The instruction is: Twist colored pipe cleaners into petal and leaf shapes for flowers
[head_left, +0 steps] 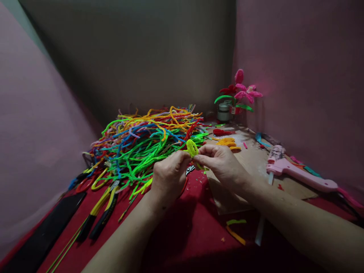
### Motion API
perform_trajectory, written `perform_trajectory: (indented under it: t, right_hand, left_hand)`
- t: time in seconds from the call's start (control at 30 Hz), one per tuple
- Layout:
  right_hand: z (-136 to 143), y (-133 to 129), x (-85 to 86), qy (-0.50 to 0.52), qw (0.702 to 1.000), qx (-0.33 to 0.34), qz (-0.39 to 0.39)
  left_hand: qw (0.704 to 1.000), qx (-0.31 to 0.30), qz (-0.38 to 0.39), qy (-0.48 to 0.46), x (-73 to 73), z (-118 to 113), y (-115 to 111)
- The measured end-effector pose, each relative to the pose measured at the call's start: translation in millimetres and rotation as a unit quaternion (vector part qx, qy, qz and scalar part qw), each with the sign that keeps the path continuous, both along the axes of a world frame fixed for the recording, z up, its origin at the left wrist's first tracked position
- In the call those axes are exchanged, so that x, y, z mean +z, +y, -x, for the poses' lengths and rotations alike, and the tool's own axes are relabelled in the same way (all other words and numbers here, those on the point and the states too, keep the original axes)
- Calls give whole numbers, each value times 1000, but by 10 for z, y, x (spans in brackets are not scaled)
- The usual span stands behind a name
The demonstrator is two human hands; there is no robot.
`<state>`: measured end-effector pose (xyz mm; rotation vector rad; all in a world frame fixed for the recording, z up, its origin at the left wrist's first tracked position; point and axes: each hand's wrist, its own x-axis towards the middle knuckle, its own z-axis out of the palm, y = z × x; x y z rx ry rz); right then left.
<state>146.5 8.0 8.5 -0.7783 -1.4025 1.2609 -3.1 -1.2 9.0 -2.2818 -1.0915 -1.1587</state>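
Between my two hands is a yellow-green pipe cleaner point(192, 148), bent into a narrow upright loop. My left hand point(172, 170) pinches it from the left, its fingers curled and partly hidden behind the thumb side. From the right, my right hand point(220, 159) grips the loop's lower part between thumb and fingertips. Just below the hands the metal part of a tool with orange-red handles point(190, 170) shows; the left hand covers most of it. A big heap of coloured pipe cleaners point(142, 144) lies beyond and left of my hands.
Pliers with yellow-black handles point(99, 210) and a black flat object point(48, 231) lie on the red cloth point(182, 227) at left. Rightward are a cardboard sheet point(253, 159), orange pieces point(227, 142), and a pink glue gun point(301, 172). Pink pipe-cleaner flowers point(248, 92) stand at the back.
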Motion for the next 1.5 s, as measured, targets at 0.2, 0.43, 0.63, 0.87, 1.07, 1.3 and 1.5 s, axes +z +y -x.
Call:
perform_trajectory:
  t: [0.2, 0.43, 0.63, 0.87, 1.07, 1.3, 1.5]
  right_hand:
    - [0, 7, -13, 9, 1000, 0, 7]
    - [-10, 23, 6, 17, 1000, -6, 16]
    - [-6, 9, 3, -48, 999, 19, -7]
    - [-7, -6, -16, -66, 994, 87, 5]
    - [-7, 10, -44, -39, 991, 131, 9]
    - [-8, 35, -67, -91, 985, 143, -18]
    - [-2, 3, -64, -116, 987, 105, -26]
  left_hand:
    - [998, 18, 48, -31, -39, -45, -26]
    - [875, -66, 360, -316, 96, -97, -38]
    - [797, -137, 419, -413, 194, -33, 8]
    - [726, -195, 500, -429, 174, 42, 17]
    - [704, -210, 548, -399, 182, 76, 27]
    - [744, -165, 556, -334, 239, 91, 6]
    - [788, -123, 525, -298, 300, 26, -40]
